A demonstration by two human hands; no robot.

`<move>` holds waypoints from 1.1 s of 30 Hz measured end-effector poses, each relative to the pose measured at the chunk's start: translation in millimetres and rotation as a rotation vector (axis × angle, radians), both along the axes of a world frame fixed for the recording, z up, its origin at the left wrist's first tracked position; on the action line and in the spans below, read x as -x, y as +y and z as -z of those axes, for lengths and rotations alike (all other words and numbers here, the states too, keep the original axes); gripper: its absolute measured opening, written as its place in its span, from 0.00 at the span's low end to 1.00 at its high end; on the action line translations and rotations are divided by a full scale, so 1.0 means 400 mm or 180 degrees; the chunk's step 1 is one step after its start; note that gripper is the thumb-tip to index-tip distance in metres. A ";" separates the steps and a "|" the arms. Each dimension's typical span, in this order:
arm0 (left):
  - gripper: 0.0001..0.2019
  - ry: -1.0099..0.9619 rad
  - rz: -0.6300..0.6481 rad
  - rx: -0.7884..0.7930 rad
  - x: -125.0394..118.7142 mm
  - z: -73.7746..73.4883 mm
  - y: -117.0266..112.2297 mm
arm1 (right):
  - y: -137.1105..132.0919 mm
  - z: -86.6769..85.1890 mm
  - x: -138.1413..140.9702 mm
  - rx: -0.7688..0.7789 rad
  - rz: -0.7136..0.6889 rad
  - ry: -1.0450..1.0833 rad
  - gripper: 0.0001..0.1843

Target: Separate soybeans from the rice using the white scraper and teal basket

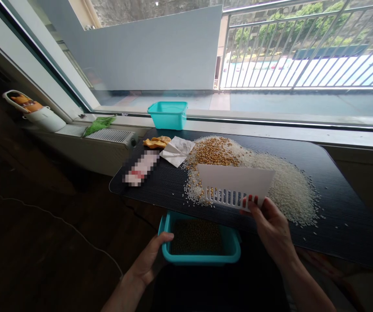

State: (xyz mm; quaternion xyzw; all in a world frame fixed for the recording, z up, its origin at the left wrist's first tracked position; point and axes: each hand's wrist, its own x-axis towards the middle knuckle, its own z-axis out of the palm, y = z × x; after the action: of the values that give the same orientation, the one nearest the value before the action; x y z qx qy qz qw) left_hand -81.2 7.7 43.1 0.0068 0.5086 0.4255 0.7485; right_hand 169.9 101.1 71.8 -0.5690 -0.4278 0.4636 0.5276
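My right hand (271, 227) grips the lower right edge of a white slotted plastic scoop (235, 184), held tilted over a spread of white rice (287, 182) mixed with yellow beans (214, 152) on the dark table (342, 173). My left hand (149, 260) holds the left rim of a teal plastic bin (199, 258) just below the table's near edge. The bin holds a layer of beans. A few beans lie behind the scoop's slots.
A second teal bin (168, 115) stands on the window sill at the back. White paper (177, 150), an orange wrapper (156, 141) and a blurred packet (141, 168) lie on the table's left. A radiator (108, 136) with a green cloth (98, 125) lies left.
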 end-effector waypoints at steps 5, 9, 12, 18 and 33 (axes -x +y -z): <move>0.16 -0.0018 0.0001 0.0011 -0.004 -0.001 0.000 | -0.011 -0.009 -0.006 -0.0007 0.0021 -0.0032 0.17; 0.16 -0.0038 0.0019 0.0018 -0.004 0.001 0.002 | -0.019 -0.014 -0.015 0.0078 0.0081 -0.0033 0.17; 0.16 -0.0061 0.0034 0.0018 -0.004 0.005 0.005 | -0.024 -0.014 -0.019 0.0086 -0.0020 -0.0058 0.17; 0.16 0.0066 0.0067 0.0040 -0.006 0.000 0.007 | -0.017 -0.004 -0.016 -0.0017 0.0076 -0.0036 0.16; 0.15 0.0051 0.0031 -0.0007 0.000 0.012 0.006 | -0.005 -0.010 0.001 -0.0115 0.0029 0.0054 0.16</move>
State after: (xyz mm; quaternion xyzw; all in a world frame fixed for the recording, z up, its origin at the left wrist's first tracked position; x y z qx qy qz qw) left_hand -81.1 10.1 38.1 0.0135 0.5141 0.4223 0.7465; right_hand 169.6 99.0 75.9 -0.5573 -0.4291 0.4581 0.5435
